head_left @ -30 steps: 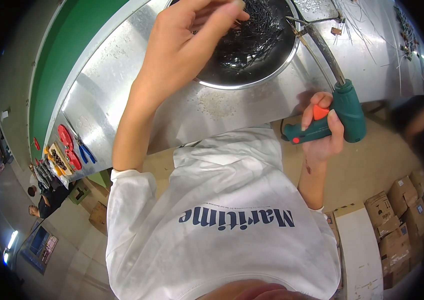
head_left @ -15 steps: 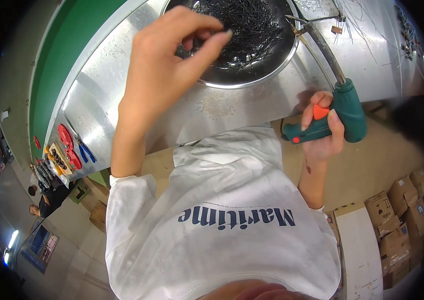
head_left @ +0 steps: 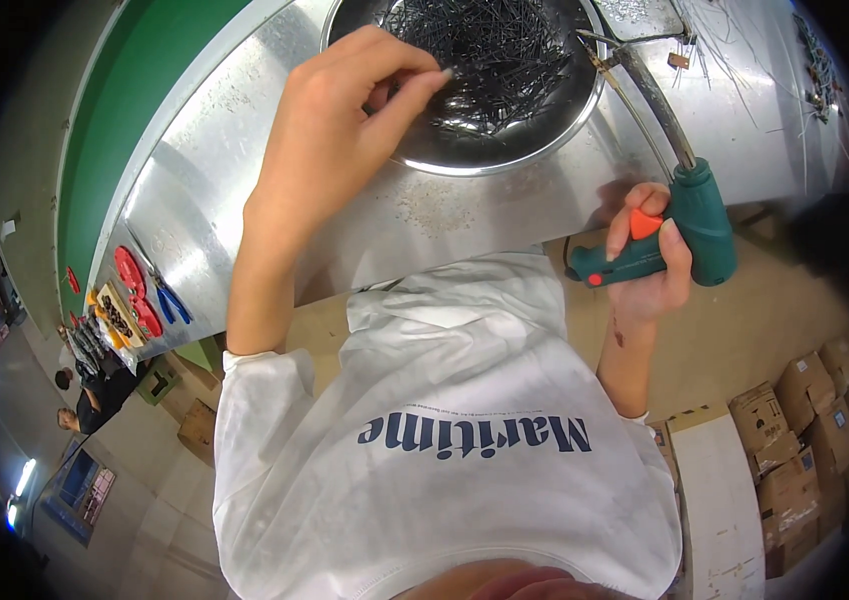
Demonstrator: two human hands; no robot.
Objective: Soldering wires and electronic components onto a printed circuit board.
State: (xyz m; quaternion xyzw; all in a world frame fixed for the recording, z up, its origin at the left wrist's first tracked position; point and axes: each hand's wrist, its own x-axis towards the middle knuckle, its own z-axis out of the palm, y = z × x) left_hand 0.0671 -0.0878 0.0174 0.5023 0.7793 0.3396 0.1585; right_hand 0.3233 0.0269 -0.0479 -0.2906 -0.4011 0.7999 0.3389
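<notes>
Thin dark pins (head_left: 490,55) in bowl (head_left: 545,150), left hand (head_left: 345,130) pinching above

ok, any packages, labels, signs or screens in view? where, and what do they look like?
Cardboard boxes: brown, stacked on the floor, lower right.
Flat carton: long, pale, beside the boxes.
Shirt print: dark blue lettering on the white shirt, centre.
No screens or signs that I can make out.

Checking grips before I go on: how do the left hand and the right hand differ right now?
The left hand reaches over the metal bowl, fingertips pinched together above the thin dark pins; the right hand hangs back at the table's edge. The left pinches lightly; the right wraps fully round the green glue gun. Both are bare.
</notes>
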